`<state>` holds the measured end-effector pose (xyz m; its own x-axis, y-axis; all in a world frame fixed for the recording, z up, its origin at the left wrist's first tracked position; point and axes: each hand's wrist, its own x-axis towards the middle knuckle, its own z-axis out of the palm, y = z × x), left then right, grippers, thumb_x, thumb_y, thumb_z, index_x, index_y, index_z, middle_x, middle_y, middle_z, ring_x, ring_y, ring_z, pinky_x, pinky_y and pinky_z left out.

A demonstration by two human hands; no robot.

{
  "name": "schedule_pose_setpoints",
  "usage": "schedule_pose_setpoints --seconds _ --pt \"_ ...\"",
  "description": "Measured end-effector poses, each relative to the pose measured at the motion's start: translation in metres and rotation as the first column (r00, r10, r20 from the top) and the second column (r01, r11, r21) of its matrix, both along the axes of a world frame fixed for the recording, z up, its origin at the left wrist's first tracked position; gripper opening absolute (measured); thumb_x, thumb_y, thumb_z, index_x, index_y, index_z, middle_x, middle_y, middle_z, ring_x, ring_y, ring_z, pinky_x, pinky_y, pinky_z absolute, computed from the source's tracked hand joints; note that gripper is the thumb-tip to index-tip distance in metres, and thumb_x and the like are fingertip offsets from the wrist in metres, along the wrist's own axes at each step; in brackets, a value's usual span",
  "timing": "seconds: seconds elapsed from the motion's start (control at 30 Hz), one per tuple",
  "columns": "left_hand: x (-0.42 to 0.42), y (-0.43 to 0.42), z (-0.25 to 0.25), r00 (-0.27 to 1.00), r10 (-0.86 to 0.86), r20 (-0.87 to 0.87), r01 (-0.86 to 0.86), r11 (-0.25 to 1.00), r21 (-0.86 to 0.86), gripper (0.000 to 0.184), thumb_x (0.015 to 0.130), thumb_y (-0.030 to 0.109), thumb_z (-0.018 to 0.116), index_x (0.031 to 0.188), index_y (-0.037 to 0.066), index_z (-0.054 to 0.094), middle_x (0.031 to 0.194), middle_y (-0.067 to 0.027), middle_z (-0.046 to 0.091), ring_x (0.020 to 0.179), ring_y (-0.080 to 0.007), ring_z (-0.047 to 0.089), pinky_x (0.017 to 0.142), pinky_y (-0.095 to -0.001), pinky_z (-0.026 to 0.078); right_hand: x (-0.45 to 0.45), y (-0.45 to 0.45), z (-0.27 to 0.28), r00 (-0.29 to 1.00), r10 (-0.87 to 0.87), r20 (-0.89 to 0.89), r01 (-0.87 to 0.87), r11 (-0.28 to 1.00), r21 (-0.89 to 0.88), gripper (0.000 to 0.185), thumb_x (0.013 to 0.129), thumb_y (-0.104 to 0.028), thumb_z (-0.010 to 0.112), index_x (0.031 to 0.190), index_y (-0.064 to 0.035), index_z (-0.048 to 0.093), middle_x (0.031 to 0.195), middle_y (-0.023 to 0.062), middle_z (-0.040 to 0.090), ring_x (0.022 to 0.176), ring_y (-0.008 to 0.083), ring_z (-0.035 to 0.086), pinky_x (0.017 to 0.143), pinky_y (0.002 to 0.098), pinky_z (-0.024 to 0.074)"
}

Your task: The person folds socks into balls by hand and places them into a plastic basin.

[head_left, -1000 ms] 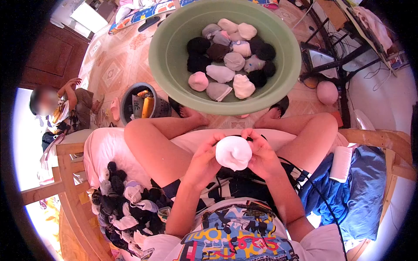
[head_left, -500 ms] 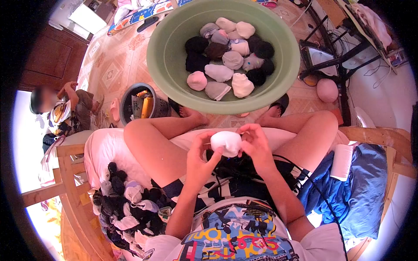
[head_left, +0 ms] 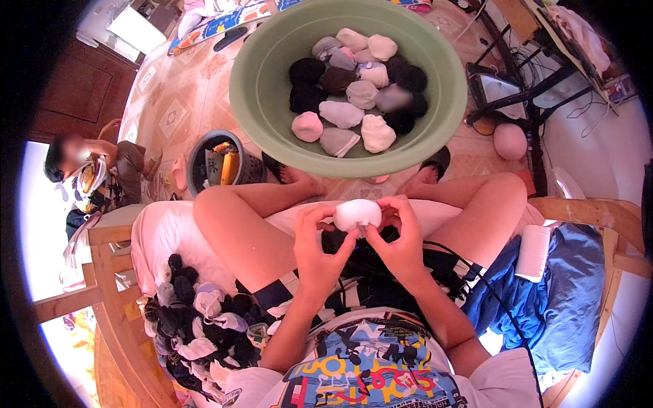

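A white rolled-up sock bundle [head_left: 357, 213] is held between both hands above my lap. My left hand [head_left: 320, 245] grips its left side, thumb on the lower edge. From the right, my right hand [head_left: 400, 239] pinches it, with its thumb beside the other thumb at the bottom. Beyond my knees stands a large green basin [head_left: 292, 146] with several balled socks inside, among them a pink one [head_left: 307, 126] and a cream one [head_left: 378, 133]. A heap of loose dark, grey and white socks [head_left: 197, 323] lies on the seat at my left.
A grey bin [head_left: 247, 166] with yellow packaging stands left of my feet. Another person [head_left: 102, 163] sits at the far left. Blue fabric [head_left: 571, 299] and a white roll [head_left: 533, 253] lie at my right. A pink ball [head_left: 510, 141] rests near a black-framed rack.
The white bundle has been turned and sits slightly higher than a second ago. Both thumbs have come together at its lower edge. The other person's arm and head have shifted.
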<state>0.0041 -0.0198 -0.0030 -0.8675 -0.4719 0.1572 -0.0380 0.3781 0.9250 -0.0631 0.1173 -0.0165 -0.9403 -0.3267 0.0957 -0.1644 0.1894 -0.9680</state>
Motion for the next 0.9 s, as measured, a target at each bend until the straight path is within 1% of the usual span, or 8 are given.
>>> schedule_pose_setpoints --seconds 0.1,0.2,0.37,0.53,0.7,0.8,0.87,0.9 --pt "-0.002 0.003 -0.002 0.998 0.04 -0.051 -0.04 0.999 -0.009 0.044 0.072 -0.001 0.077 0.11 0.001 0.055 0.104 -0.0124 0.058 0.091 -0.0238 0.059 0.074 -0.03 0.051 0.0 0.0 0.001 0.998 -0.022 -0.067 0.025 0.999 0.047 0.04 0.073 -0.001 0.073 0.109 -0.003 0.054 0.089 0.0084 0.054 0.072 0.0168 0.055 0.065 0.0284 0.0476" --pt "-0.003 0.002 -0.001 0.998 0.056 -0.001 -0.056 0.991 -0.118 0.041 0.074 0.001 0.076 0.111 0.001 0.057 0.101 -0.0086 0.062 0.097 -0.0185 0.059 0.08 -0.0295 0.047 0.002 -0.002 0.006 0.991 -0.01 -0.133 0.024 0.994 0.105 0.041 0.072 0.0 0.073 0.108 -0.0033 0.054 0.087 0.0084 0.052 0.072 0.0178 0.054 0.065 0.0292 0.0475" --pt "-0.003 0.003 0.001 0.992 0.121 0.028 -0.113 0.974 -0.198 0.037 0.073 0.001 0.075 0.107 0.001 0.059 0.095 -0.0063 0.062 0.083 -0.0165 0.055 0.076 -0.0284 0.046 0.004 -0.004 0.006 0.989 -0.035 -0.144 0.047 0.996 0.082 0.044 0.073 0.001 0.073 0.112 -0.0036 0.054 0.094 0.0088 0.056 0.074 0.0177 0.056 0.066 0.0288 0.0496" --pt "-0.004 0.006 0.002 0.986 0.169 0.009 -0.166 0.977 -0.136 0.037 0.072 0.001 0.076 0.105 0.001 0.06 0.093 -0.005 0.061 0.077 -0.0143 0.052 0.074 -0.0268 0.045 -0.001 -0.006 0.014 0.983 -0.107 -0.146 0.11 0.994 0.011 0.05 0.073 0.0 0.074 0.118 -0.0032 0.052 0.101 0.0093 0.059 0.076 0.0177 0.057 0.067 0.0282 0.0517" --pt "-0.006 0.007 0.0 0.984 0.179 0.009 -0.176 0.973 -0.151 0.039 0.072 0.001 0.077 0.106 0.001 0.059 0.092 -0.005 0.063 0.075 -0.0123 0.052 0.072 -0.0252 0.045 0.0 -0.001 0.011 0.98 -0.078 -0.183 0.102 0.986 0.129 0.053 0.076 0.001 0.073 0.123 -0.0021 0.047 0.1 0.0093 0.065 0.064 0.0122 0.053 0.056 0.0239 0.0454" --pt "-0.006 0.007 -0.002 0.98 0.2 0.02 -0.199 0.979 -0.054 0.038 0.071 0.003 0.077 0.104 0.003 0.06 0.094 -0.0067 0.064 0.07 -0.0149 0.052 0.068 -0.0283 0.045 0.002 -0.004 0.015 0.99 -0.138 0.028 0.138 0.99 0.006 0.061 0.078 0.001 0.072 0.129 -0.0021 0.039 0.099 0.0103 0.067 0.055 0.0074 0.047 0.051 0.0195 0.0396" --pt "-0.005 -0.001 -0.011 0.988 0.069 0.141 -0.102 0.965 0.242 0.038 0.075 0.004 0.077 0.107 0.002 0.058 0.096 -0.006 0.067 0.067 -0.0109 0.05 0.066 -0.0267 0.045 -0.002 -0.001 0.016 0.989 -0.119 0.093 0.121 0.993 -0.014 0.062 0.08 0.0 0.071 0.131 -0.0026 0.035 0.099 0.0114 0.066 0.053 0.0064 0.046 0.049 0.0187 0.0386" --pt "-0.005 -0.005 -0.014 0.987 0.069 0.142 -0.102 0.965 0.242 0.038 0.075 0.004 0.077 0.107 0.002 0.058 0.096 -0.006 0.067 0.067 -0.0109 0.05 0.066 -0.0267 0.045 -0.005 0.001 0.016 0.983 -0.097 0.156 0.104 0.994 -0.036 0.064 0.082 0.0 0.07 0.133 -0.003 0.032 0.098 0.0125 0.066 0.052 0.0054 0.045 0.048 0.0179 0.0376"
